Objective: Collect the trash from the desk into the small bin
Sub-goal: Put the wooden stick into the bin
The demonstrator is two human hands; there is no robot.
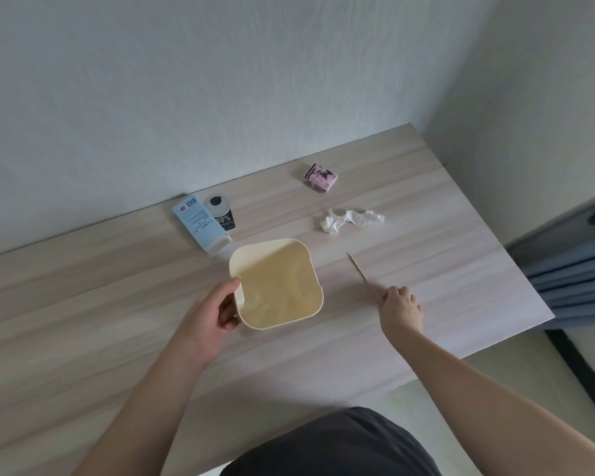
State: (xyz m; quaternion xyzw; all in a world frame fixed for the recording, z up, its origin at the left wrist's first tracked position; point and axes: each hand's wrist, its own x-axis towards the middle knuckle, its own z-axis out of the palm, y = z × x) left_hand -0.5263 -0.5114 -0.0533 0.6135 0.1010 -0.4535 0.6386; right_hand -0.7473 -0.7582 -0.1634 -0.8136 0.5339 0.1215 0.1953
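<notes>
A small cream square bin stands on the pale wooden desk, and nothing shows inside it. My left hand grips its left rim, thumb over the edge. A thin wooden stick lies to the right of the bin; my right hand is closed on its near end. Beyond the stick lies a crumpled white tissue. A pink tissue packet sits farther back. A light blue box and a black-and-white container lie behind the bin near the wall.
The desk's far edge meets a white wall. Its right edge drops off toward blue-grey fabric and the floor. My dark-clothed lap is at the near edge.
</notes>
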